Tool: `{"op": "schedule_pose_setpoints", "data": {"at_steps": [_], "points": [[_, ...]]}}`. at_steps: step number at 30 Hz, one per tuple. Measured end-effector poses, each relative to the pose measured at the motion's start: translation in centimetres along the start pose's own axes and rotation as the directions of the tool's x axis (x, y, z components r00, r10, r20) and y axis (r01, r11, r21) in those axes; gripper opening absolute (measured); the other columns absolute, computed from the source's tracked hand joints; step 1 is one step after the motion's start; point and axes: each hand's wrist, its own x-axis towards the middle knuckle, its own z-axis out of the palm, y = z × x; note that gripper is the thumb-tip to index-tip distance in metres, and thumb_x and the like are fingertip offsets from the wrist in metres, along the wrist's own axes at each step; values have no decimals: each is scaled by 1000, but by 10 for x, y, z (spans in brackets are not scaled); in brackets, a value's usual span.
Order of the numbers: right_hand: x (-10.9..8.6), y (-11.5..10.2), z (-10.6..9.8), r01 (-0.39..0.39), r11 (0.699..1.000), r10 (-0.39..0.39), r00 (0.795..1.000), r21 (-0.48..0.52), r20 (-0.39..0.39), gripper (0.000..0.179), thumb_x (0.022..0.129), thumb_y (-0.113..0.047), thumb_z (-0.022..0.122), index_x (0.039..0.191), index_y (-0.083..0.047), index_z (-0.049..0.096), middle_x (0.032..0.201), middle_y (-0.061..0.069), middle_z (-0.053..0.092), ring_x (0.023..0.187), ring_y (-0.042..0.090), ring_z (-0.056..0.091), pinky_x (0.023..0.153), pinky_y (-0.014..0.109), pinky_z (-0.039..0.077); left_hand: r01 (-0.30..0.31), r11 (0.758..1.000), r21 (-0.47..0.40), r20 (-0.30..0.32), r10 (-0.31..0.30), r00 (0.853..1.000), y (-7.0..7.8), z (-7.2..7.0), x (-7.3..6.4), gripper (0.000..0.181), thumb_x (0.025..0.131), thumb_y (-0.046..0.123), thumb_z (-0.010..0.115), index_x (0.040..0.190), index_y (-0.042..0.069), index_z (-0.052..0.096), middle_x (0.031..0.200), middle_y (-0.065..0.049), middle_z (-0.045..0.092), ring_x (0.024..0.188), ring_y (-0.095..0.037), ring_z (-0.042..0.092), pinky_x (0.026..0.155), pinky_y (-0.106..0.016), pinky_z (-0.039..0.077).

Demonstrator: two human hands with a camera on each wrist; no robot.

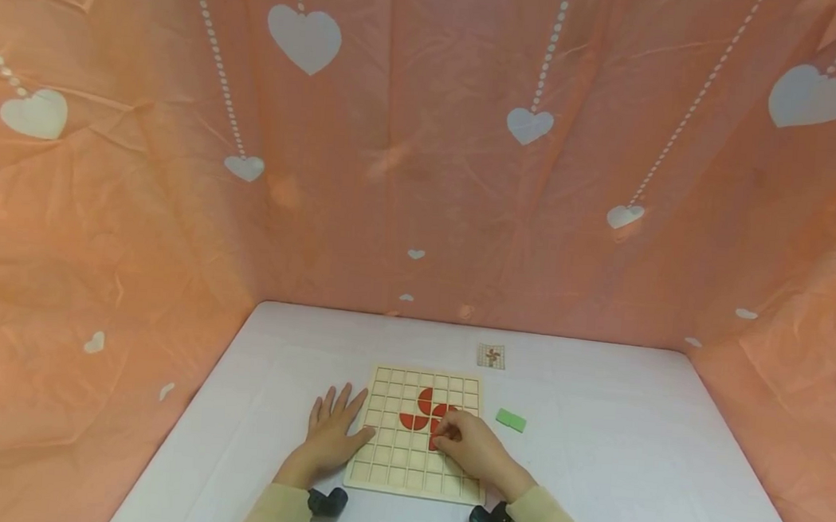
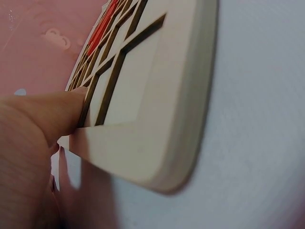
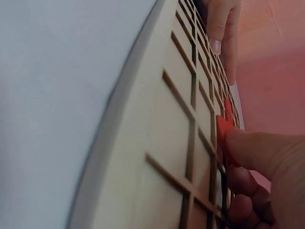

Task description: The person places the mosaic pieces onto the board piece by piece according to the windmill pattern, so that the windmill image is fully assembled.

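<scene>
A square wooden grid board (image 1: 397, 458) lies on the white table. Red quarter-round tiles (image 1: 414, 422) sit in cells near its middle and upper right, grouped like a pinwheel. My right hand (image 1: 477, 450) is over the right part of the board, its thumb and fingertips pinching a red tile (image 3: 223, 133) that stands tilted at the grid in the right wrist view. At the left edge my left hand (image 1: 334, 438) lies with fingers spread on the table. Its thumb (image 2: 62, 112) rests on the board's rim. The right hand covers part of the red group.
A small pattern card (image 1: 491, 356) with a brown pinwheel on a grid lies behind the board. Right of the board is a green rectangular piece (image 1: 511, 420). A pink-orange curtain (image 1: 423, 173) with white hearts encloses the table's back and sides.
</scene>
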Motion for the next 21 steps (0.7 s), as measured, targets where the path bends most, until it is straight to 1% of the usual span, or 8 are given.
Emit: {"op": "schedule_pose_setpoints", "data": {"at_steps": [4,9,12,17,21], "points": [[0,1,2,17,999,-18,999,-34,-30,5,92,-23,68,87,-23,68,87,-14,57,81,6,54,74,29,48,-3,1000,-5,-5,3,1000,1,0,0,69,93,37,60,150,8,35,157,-23,15,144,-44,-1,112,-59,-8],[-1,2,3,15,999,-17,998,-36,-53,5,92,-26,68,91,-21,68,88,-13,58,82,5,55,73,29,49,-6,1000,8,0,6,1000,0,1,0,68,94,37,59,151,9,34,158,-23,15,144,-44,-2,112,-58,-8],[-3,4,2,4,999,-7,998,-40,-67,10,91,-26,69,97,-18,69,90,-11,58,83,7,55,75,31,49,-2,1000,13,2,2,1000,-1,2,1,69,94,38,59,151,10,33,158,-22,14,144,-43,-2,112,-57,-9],[-4,5,0,-21,997,15,997,-69,-81,24,89,-24,72,108,-9,68,89,-9,56,79,8,51,72,29,48,10,1000,9,2,-10,1000,-1,1,2,70,94,38,59,151,10,32,158,-22,14,144,-43,-3,112,-57,-9],[-5,6,2,-37,996,31,996,-75,-86,28,88,-22,72,111,-6,68,89,-8,55,79,9,50,72,29,47,11,1000,8,5,-11,1000,-2,2,2,70,94,39,59,151,10,32,158,-22,14,144,-43,-3,112,-57,-9]]}}
